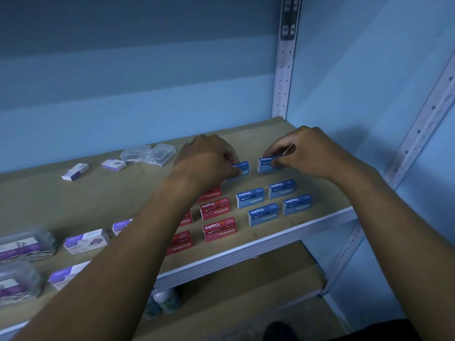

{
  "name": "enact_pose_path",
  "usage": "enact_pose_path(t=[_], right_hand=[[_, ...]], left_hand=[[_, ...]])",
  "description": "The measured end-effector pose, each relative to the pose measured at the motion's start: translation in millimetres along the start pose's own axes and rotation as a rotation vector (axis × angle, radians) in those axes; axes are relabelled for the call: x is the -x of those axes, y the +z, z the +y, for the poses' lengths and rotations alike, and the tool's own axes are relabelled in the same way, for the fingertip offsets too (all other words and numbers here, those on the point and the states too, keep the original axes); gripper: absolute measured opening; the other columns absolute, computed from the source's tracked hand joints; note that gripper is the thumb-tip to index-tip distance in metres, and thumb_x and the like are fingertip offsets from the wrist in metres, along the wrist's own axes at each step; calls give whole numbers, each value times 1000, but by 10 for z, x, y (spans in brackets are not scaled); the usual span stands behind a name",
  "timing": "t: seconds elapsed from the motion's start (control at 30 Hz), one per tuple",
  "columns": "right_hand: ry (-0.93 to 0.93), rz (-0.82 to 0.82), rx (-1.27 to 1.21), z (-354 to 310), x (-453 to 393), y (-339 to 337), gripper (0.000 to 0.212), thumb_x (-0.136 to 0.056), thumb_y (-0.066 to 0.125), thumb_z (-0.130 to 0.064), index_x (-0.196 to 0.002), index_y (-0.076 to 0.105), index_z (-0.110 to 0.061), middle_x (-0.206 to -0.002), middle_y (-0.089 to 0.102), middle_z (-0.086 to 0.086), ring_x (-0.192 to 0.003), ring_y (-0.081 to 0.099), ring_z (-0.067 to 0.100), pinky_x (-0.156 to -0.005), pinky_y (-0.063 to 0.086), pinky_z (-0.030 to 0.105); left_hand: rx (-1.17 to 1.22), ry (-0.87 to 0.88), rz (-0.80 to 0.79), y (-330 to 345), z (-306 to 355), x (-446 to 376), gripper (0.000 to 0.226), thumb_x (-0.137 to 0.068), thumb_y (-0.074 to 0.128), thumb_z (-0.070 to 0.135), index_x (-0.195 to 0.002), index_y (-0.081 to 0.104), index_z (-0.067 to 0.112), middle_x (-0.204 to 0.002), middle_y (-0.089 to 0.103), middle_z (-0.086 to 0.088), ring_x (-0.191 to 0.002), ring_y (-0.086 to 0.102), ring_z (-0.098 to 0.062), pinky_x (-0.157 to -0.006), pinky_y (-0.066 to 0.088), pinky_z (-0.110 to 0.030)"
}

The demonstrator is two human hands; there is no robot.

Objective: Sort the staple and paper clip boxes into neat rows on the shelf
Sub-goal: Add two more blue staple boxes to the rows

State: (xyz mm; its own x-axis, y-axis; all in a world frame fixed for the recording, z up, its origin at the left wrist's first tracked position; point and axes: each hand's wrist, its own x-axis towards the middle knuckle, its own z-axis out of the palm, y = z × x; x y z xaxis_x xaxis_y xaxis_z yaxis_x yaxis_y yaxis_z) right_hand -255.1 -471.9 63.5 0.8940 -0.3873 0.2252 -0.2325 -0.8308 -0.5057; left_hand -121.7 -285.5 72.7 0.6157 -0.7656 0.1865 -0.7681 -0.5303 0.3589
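Your left hand [209,158] grips one small blue cardboard staple box [242,168] on the wooden shelf [123,193]; your right hand [305,151] pinches its right neighbour [267,165].

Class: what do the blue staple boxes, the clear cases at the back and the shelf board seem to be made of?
Blue staple boxes: likely printed card, sharp folded edges, matte. Clear cases: see-through plastic, probably hard. Shelf board: tan, looks like matte wood or fibreboard.

Six blue staple boxes [250,198], five red staple boxes [219,229].
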Motion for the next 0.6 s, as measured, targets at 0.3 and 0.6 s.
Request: enact_pose_path(t=[0.3,0.6], right_hand=[[-5,-97,63,47,-15,89,21,-81,81,-14,-97,82,-28,-92,77,-15,-84,66,-6,-72,43,-1],[26,-141,54,54,-49,142,20,-80,80,-17,-92,81,-32,-87,76,-16,-78,65,-11,-66,41,0]], left_hand=[[-31,47,-67,213,-20,-40,18,-70,83,40,-83,76,30,-86,71,13,-89,65,-12,-84,55,-36],[9,74,-61,230,-45,-33,29,-70,84,40,-95,77,27,-96,70,10,-96,61,-10,-85,51,-29]])
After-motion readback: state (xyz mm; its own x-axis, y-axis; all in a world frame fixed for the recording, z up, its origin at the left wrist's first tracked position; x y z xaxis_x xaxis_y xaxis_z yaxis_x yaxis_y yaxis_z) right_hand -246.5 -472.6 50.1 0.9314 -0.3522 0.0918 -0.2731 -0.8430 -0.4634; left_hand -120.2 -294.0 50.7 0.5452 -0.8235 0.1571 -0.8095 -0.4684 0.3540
